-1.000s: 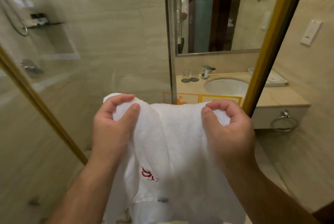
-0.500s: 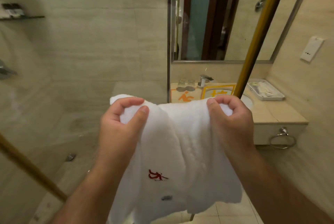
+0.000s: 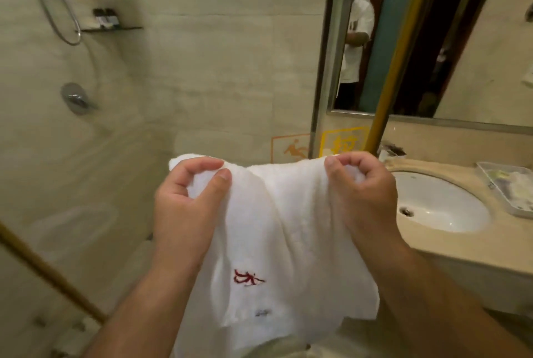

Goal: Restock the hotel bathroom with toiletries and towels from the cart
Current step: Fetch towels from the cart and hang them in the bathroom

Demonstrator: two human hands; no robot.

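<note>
I am looking into a tiled bathroom: the shower wall (image 3: 202, 69) fills the left and centre of the frame, and a mirror (image 3: 476, 40) takes the upper right behind a gold door post (image 3: 401, 49). Below the mirror, at right centre, a beige counter (image 3: 461, 248) carries a white sink (image 3: 438, 199). The towel (image 3: 288, 227) hangs in the middle of the frame, clear of every surface. Its top edge runs left to right between my two hands and the rest drops toward the bottom edge, loosely creased. The counter lies to the right of the towel, just beyond my right hand (image 3: 363, 193), so that hand is the nearer one. I judge any set-down there calls for a swing right with the edge kept level. I see no rail or hook for it in this view. My left hand (image 3: 187, 207) pinches the left corner, thumb in front and fingers curled over behind. My right hand grips the other corner the same way. A clear tray (image 3: 482, 168) with toiletries sits on the counter at the far right, well apart from the towel. A small shelf (image 3: 112, 28) with dark bottles hangs at upper left. A red stitched mark (image 3: 248, 278) shows low on the towel.
</note>
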